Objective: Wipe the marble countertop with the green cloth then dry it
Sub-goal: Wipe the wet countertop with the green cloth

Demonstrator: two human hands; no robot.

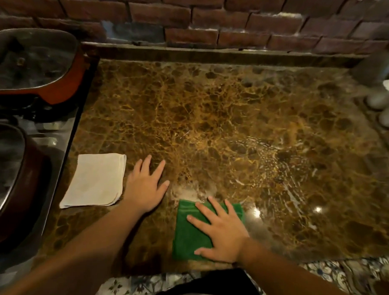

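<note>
text: none legible | labels: none | numbers: none

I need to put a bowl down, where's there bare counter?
The middle and back of the marble countertop is bare up to the brick wall. The front-left is crowded by the white cloth, left hand and green cloth.
</note>
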